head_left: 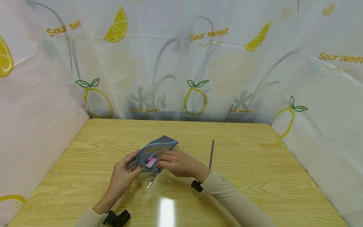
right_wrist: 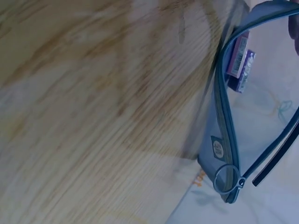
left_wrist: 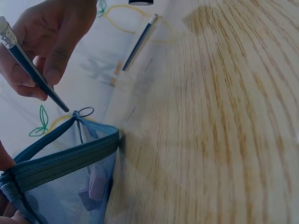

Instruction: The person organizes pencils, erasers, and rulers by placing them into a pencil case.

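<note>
A mesh zip pouch with blue edging stands unzipped at the table's middle. My left hand grips its left side, thumb at the near edge. Inside lie a pink block like a boxed eraser and a purple one, both also visible in the right wrist view. At the pouch's right side, my right hand pinches a dark pencil with a white eraser end. In the left wrist view the pencil slants down, its lower end just above the zip-ring corner. Its eraser end points toward me in the head view.
Another dark striped pencil lies on the wooden table, right of the pouch and partly behind my right wrist. A lemon-printed white cloth hangs behind the table and along both sides.
</note>
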A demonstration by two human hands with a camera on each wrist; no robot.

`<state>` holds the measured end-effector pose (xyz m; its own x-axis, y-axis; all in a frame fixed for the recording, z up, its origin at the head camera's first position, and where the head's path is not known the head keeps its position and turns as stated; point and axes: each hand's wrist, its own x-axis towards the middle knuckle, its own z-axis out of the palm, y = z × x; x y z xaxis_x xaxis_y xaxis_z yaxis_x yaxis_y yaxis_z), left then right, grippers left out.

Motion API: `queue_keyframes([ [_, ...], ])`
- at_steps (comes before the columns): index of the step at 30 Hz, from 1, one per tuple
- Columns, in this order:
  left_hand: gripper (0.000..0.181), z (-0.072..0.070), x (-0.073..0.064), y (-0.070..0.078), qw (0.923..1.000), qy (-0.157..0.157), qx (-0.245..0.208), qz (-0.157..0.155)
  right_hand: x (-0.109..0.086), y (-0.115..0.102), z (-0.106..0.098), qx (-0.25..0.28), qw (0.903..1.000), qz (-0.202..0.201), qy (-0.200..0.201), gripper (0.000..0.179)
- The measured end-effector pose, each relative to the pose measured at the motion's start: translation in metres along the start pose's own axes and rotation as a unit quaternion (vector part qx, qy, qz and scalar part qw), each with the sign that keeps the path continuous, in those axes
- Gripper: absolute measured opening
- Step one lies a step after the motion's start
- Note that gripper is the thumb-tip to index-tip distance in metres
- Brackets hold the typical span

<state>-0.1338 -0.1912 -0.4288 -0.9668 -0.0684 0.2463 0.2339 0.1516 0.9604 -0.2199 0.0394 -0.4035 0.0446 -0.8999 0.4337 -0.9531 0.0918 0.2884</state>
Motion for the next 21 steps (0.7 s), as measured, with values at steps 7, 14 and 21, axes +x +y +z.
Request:
queue_keyframes([
  [7, 0.058, 0.000, 0.000, -0.001, 1.0000, 0.002, 0.004, -0.006, 0.003, -0.002, 0.004, 0.007, 0.9999, -0.004, -0.010, 0.014],
  [14, 0.058, 0.000, -0.001, -0.001, 1.0000, 0.006, 0.006, -0.003, 0.005, 0.000, 0.010, 0.005, 0.9999, -0.004, -0.010, 0.014],
  [21, 0.059, 0.002, -0.001, 0.000, 0.9999, 0.000, -0.013, -0.002, 0.004, 0.004, 0.013, 0.005, 0.9998, 0.004, -0.018, 0.015],
])
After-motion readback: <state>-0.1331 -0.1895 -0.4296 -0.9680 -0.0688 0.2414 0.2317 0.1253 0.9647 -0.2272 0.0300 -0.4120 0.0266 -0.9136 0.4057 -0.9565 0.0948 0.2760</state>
